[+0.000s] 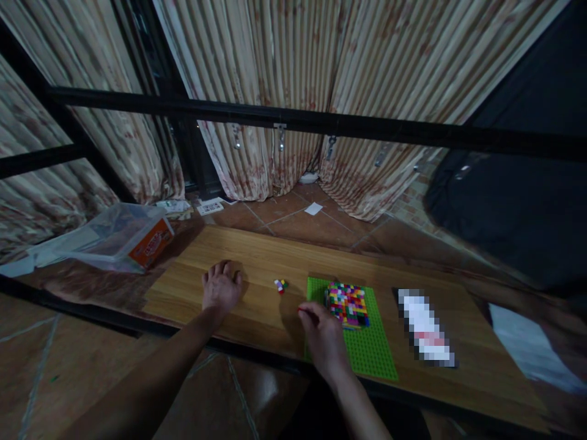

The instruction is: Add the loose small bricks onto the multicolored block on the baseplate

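Observation:
My left hand (221,287) lies on the wooden tabletop with its fingers spread and nothing in them. Between thumb and forefinger, my right hand (324,337) pinches a small red toy brick (300,310), mostly hidden by the fingertips. That hand is just left of a block of many-coloured toy bricks (347,300), partly over the green baseplate (378,351) on which the block sits. A few loose bricks (280,285), white, green, red and yellowish, lie in a small cluster on the wood between my two hands.
On the right of the wooden table (266,256) lies a dark-edged flat object (426,330), its face pixelated. A clear plastic bin (119,235) with an orange label stands beyond the left end. A black metal bar (302,116) crosses in front of the curtains (275,61).

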Tool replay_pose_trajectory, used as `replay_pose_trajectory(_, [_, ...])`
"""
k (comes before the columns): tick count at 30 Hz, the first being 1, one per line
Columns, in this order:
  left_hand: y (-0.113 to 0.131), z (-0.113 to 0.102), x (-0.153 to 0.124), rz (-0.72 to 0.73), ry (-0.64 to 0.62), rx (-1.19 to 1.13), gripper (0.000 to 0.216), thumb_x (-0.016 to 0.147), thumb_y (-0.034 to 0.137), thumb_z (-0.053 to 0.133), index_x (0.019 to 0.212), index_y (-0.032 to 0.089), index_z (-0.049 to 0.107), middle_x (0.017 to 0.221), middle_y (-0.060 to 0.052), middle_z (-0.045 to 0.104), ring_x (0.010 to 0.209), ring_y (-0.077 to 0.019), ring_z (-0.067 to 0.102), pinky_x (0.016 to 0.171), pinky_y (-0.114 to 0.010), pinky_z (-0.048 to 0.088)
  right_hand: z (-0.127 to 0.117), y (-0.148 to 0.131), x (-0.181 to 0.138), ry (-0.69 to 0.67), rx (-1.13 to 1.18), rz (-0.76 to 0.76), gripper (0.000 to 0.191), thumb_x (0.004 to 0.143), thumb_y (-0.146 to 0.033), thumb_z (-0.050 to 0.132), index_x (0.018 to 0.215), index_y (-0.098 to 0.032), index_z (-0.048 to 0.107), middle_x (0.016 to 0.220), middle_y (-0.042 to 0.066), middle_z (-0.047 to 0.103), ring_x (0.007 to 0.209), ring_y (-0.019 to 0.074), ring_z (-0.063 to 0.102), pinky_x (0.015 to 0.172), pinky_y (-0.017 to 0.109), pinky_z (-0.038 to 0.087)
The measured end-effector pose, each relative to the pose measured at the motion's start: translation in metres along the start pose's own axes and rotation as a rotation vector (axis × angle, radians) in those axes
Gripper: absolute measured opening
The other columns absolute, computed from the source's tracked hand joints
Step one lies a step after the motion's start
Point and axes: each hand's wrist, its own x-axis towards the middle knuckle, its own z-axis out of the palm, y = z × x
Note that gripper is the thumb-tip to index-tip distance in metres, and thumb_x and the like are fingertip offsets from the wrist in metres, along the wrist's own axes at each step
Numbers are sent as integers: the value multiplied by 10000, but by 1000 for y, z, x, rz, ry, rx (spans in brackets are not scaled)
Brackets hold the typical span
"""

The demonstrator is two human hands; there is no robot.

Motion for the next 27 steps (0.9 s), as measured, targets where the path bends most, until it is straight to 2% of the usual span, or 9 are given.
replay_pose_trajectory(6, [-2, 2, 1, 12, 13, 5, 453, 895, 390, 372, 1226, 150, 568, 1285, -120, 581, 1175, -314, 488, 965, -460, 353, -48, 10, -1, 147, 43, 34, 231, 863, -342, 523, 931, -209, 699, 959, 59, 705, 877, 200, 654, 796, 319, 487])
replay_pose_trajectory(10, [-2, 2, 1, 12, 5, 6, 461, 890, 388, 379, 1235, 146, 566, 1289, -124, 579, 1167, -316, 489, 959, -466, 358, -67, 21, 11, 246, -64, 66, 281, 855, -356, 501, 945, -186, 707, 1002, 88, 694, 900, 219, 644, 812, 346, 483])
replay_pose_trajectory(19, [-2, 1, 1, 10, 9, -20, 448, 890, 391, 380, 1224, 170, 581, 1288, -122, 579, 1166, -315, 489, 962, -471, 359, -71, 29, 32, 246, -357, 43, 388, 859, -344, 395, 968, -150, 714, 964, 110, 702, 861, 244, 646, 795, 366, 471])
replay_pose_trajectory(27, [-1, 0, 1, 4, -4, 4, 460, 892, 394, 370, 1229, 154, 570, 1286, -123, 580, 1171, -322, 488, 960, -473, 362, -70, 33, 38, 231, -403, 73, 347, 842, -367, 447, 934, -163, 712, 921, 103, 732, 827, 242, 668, 769, 350, 468])
